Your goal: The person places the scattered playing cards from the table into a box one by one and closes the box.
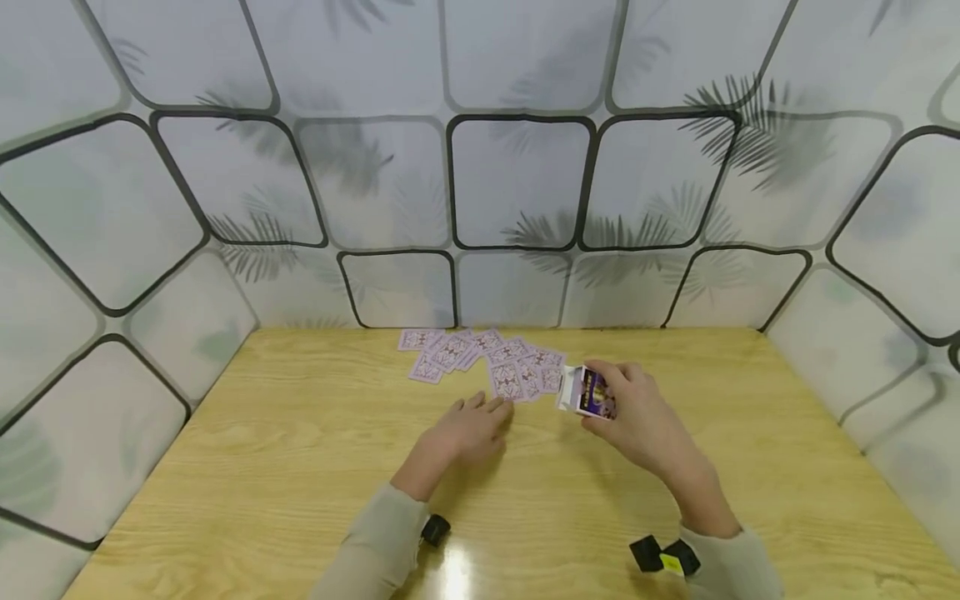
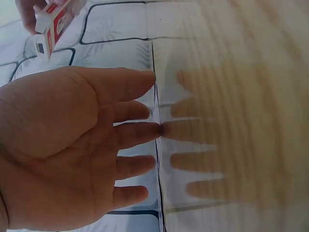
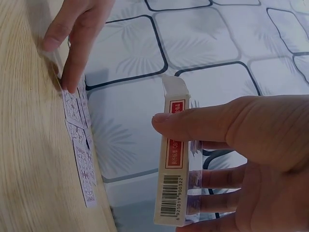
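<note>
Purple-backed playing cards (image 1: 487, 360) lie spread face down at the far middle of the wooden table (image 1: 300, 467). My right hand (image 1: 626, 408) grips a card box (image 1: 588, 392) with its flap open, just right of the spread; the box (image 3: 174, 159) shows a barcode between thumb and fingers. My left hand (image 1: 472, 425) rests flat with straight fingers, its fingertips (image 1: 495, 406) at the near edge of the cards. The left wrist view shows its open palm (image 2: 63, 145) with spread fingers above the table, the box (image 2: 50, 21) beyond. The cards (image 3: 79, 145) run along the table edge-on.
Walls with a tile-and-leaf pattern (image 1: 517, 175) close in the table on the far, left and right sides. Bare wood (image 1: 247, 500) lies near me on both sides of my arms. Dark wrist cameras (image 1: 663, 554) sit on both sleeves.
</note>
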{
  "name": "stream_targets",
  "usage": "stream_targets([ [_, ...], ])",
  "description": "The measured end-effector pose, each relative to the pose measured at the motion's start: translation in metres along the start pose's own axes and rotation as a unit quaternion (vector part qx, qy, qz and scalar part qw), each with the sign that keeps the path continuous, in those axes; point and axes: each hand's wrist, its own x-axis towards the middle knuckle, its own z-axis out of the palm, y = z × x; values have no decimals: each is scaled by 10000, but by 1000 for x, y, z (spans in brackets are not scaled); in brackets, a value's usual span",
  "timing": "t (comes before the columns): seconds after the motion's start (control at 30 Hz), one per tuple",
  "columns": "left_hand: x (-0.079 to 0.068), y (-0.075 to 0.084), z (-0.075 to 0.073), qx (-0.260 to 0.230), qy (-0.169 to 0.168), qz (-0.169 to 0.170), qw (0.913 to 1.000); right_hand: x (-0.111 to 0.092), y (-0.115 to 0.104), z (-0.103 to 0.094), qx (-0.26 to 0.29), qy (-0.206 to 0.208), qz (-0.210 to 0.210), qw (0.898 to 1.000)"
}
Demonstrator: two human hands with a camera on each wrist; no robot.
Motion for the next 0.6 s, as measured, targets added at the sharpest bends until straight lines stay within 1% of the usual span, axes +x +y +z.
stream_targets([
  [0.2, -4, -3, -1, 131, -13, -246, 9996, 0, 1, 2, 0, -66, 44, 10000],
  [0.27, -7, -2, -2, 84, -51, -376, 9992, 0, 1, 2, 7, -87, 45, 10000],
  [0.37, -10, -3, -2, -116, -86, -536, 9985, 1, 1, 1, 25, -115, 51, 9999],
  [0.47, -12, -4, -3, -195, -76, -583, 9981, 3, 2, 0, 93, -128, 71, 9999],
  [0.6, -11, -9, -1, -145, 67, -546, 9984, 3, 4, -1, 113, -143, 128, 9998],
])
